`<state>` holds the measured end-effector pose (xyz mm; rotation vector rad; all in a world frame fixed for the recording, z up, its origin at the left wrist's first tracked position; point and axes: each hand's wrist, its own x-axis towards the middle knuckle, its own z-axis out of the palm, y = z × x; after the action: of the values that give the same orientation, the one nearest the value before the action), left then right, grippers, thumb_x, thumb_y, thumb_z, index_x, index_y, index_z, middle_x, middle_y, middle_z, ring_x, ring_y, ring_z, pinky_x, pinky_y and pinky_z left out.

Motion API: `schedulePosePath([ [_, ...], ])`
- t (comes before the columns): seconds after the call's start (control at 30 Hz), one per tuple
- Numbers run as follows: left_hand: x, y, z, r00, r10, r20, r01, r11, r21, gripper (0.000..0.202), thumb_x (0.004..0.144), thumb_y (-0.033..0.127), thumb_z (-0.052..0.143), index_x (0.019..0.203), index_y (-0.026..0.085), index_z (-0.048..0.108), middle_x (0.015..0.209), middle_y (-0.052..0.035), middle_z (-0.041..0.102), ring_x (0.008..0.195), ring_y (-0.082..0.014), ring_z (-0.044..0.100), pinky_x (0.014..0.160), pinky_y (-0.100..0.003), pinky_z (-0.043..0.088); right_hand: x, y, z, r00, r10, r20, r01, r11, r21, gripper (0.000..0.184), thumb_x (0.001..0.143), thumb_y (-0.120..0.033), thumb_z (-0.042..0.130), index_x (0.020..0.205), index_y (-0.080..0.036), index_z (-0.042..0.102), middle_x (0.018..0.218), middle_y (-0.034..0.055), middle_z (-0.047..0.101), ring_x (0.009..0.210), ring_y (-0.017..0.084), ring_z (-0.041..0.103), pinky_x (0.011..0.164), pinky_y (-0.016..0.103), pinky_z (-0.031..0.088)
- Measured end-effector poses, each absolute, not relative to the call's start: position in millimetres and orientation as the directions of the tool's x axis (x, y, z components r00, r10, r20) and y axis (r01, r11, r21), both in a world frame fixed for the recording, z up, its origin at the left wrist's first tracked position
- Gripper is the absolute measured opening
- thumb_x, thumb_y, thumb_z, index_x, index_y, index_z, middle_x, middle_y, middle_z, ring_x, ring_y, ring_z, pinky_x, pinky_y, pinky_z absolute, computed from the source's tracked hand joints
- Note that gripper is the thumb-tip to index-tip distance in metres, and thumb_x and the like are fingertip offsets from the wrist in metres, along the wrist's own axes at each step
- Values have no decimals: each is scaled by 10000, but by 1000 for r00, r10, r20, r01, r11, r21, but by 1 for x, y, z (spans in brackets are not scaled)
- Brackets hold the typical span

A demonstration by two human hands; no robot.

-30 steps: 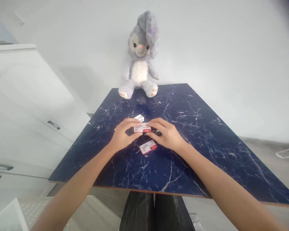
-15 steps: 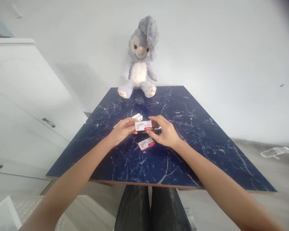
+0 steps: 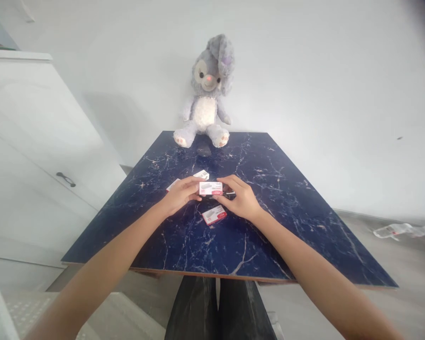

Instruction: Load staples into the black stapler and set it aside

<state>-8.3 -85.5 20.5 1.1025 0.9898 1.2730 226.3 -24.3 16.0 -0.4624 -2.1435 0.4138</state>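
Observation:
My left hand (image 3: 182,194) pinches the left end of a small white-and-red staple box (image 3: 210,188), a grey bar printed on its face. On its right end my right hand (image 3: 239,196) grips the same box with thumb and fingers. The box is held up above the table, printed face towards me. Just below it lies a similar box (image 3: 214,215), flat and slightly turned. Behind my left hand are a white box (image 3: 201,175) and the edge of another box (image 3: 173,184), partly covered. A dark, shiny object (image 3: 229,192) is mostly hidden behind my right hand.
A dark blue marbled table (image 3: 269,236) spreads beneath my hands. At its far edge a grey plush rabbit (image 3: 205,111) sits against the wall. White drawers (image 3: 31,141) stand to the left, and clear plastic packaging (image 3: 400,230) lies on the floor at right.
Both hands still hold the box, which has turned slightly more level. The whole view has shifted a little. The boxes on the table have stayed in place.

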Motion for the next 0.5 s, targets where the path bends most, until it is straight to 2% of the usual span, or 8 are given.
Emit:
schedulePosePath([
  [0.2,-8,-89,27,-3,997,83,-22,-83,996,339,825,394,766,1088,181,740,1038,-107,754,874,-207,700,696,-294,583,230,-21,20,-560,441,701,167,889,-426,446,901,-333,703,1323,-252,584,1182,104,660,997,244,673,870,411,610],
  [0.4,-7,-88,28,-68,995,76,-40,-79,996,282,779,355,806,967,155,741,922,-94,749,811,-190,692,660,-273,570,234,-19,22,-579,430,693,141,889,-435,464,899,-370,714,1325,-240,586,1157,91,667,928,210,668,835,373,603],
  [0.5,-8,-90,31,-31,998,63,-104,-66,992,283,783,373,804,952,159,728,935,-89,736,826,-188,685,641,-261,571,234,-18,23,-583,423,694,116,888,-445,467,884,-413,730,1297,-234,606,1101,83,677,881,199,660,798,355,591],
])
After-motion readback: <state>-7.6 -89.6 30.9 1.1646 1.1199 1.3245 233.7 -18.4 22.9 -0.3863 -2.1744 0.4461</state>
